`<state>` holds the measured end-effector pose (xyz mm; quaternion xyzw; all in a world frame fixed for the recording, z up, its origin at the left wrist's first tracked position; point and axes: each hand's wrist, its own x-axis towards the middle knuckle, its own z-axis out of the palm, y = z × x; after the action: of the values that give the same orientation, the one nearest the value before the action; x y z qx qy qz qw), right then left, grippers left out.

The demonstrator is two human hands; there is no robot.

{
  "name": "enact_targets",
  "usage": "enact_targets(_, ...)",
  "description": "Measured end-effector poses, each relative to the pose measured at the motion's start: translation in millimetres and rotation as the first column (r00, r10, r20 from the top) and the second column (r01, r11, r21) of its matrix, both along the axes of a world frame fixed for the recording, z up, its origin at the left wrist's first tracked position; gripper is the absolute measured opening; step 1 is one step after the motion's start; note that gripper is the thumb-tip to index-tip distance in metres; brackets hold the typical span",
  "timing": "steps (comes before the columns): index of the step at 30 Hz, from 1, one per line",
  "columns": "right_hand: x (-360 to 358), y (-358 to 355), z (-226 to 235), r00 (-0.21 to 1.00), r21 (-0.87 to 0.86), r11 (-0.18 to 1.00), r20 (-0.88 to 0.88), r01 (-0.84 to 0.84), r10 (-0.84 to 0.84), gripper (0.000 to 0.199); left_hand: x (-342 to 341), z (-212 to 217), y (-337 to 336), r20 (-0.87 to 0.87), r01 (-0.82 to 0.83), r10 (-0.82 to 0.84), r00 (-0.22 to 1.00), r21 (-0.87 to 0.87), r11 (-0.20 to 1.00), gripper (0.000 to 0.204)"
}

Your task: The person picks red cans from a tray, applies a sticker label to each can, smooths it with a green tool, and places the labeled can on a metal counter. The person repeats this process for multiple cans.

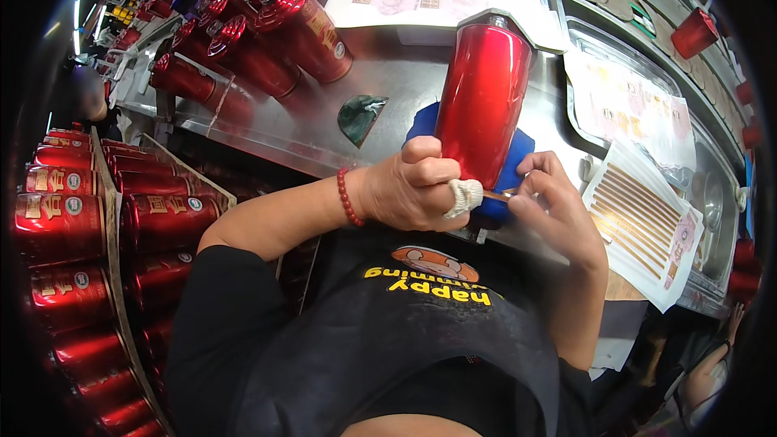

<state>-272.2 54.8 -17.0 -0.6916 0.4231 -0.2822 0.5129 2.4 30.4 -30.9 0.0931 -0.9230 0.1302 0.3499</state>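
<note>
Your left hand point(417, 190) is clenched around the lower end of a shiny red cylindrical canister point(483, 97), holding it tilted over the steel desk point(405, 81) and a blue cloth point(510, 158) just behind it. Your right hand point(554, 206) pinches a thin gold strip point(495, 195) against the canister's base, touching your left hand's bandaged finger. Beside that hand lies a white sheet of gold strips point(643, 222); more red canisters point(267, 40) stand at the desk's far left.
</note>
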Motion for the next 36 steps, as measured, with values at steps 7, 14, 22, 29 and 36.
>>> enact_targets(7,1.5,2.0,0.8,0.999,-0.008,0.999,-0.002,0.039,-0.039,0.023,-1.4,2.7,3.3,-0.026,-0.026,0.026,0.999,-0.002,1.0,0.022)
enact_targets(14,0.4,3.4,-4.0,0.999,-0.018,0.999,0.0,0.041,-0.041,0.021,-2.6,7.5,2.9,0.056,-0.002,0.002,0.998,0.009,1.0,0.032)
enact_targets(22,3.1,0.7,2.3,0.998,-0.1,0.995,-0.062,0.014,-0.02,0.023,2.2,3.9,9.5,-0.018,-0.092,0.092,0.996,-0.001,0.996,0.023)
enact_targets(29,3.2,1.7,-0.9,0.996,-0.133,0.991,-0.077,0.029,-0.04,0.024,-2.3,2.1,4.8,0.013,-0.064,0.065,0.998,-0.033,0.997,0.028)
enact_targets(36,1.2,0.7,3.4,0.99,-0.075,0.997,-0.139,-0.005,-0.005,0.019,0.4,7.3,8.5,0.011,-0.069,0.069,0.998,0.028,0.997,0.027)
